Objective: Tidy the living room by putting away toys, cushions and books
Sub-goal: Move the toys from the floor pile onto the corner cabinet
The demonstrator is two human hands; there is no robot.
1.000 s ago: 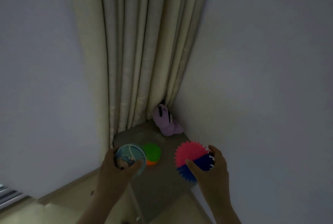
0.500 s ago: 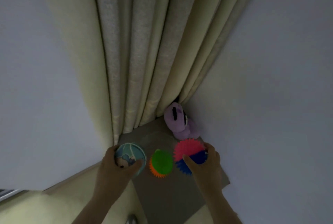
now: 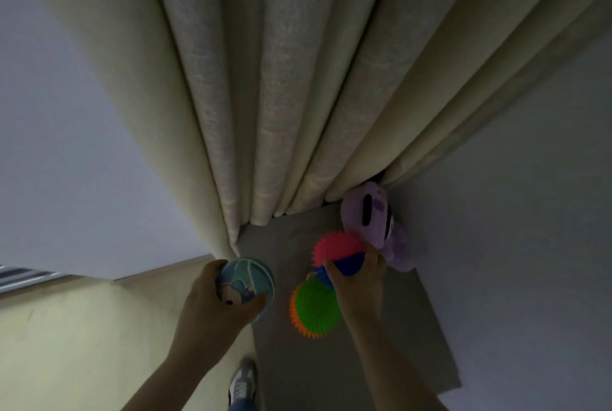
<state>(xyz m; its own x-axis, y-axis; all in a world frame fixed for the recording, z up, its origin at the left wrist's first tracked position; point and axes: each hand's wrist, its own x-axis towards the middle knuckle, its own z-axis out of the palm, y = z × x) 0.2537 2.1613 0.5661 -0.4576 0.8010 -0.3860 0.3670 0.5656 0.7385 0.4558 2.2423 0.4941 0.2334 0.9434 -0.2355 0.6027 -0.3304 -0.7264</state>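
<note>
My right hand [image 3: 359, 281] grips the pink and blue spiky ball [image 3: 337, 250] from its six o'clock side. The thumb is hooked round the left of the ball and the fingers [image 3: 376, 256] are curled round the right, so the hand is clamped on it. I cannot tell whether the ball rests on the grey surface [image 3: 414, 344] or hangs just above it.

At one o'clock from that ball, touching it or very nearly, a purple plush toy [image 3: 371, 215] sits in the corner against the wall [image 3: 513, 212]. At seven o'clock from the ball, just beside my right wrist, lies a green and orange spiky ball [image 3: 316, 308] on the same grey surface.

At nine o'clock, well apart from the right hand, my left hand [image 3: 212, 304] holds a teal patterned ball [image 3: 246, 281]. The fingers wrap over its upper left and the thumb presses across its lower right, closed firmly round it.

A cream curtain [image 3: 281, 79] hangs in heavy folds at twelve o'clock. Its hem reaches the far edge of the grey surface and ends just above the plush toy. At six o'clock, between my forearms, the toe of my shoe [image 3: 242, 381] shows.
</note>
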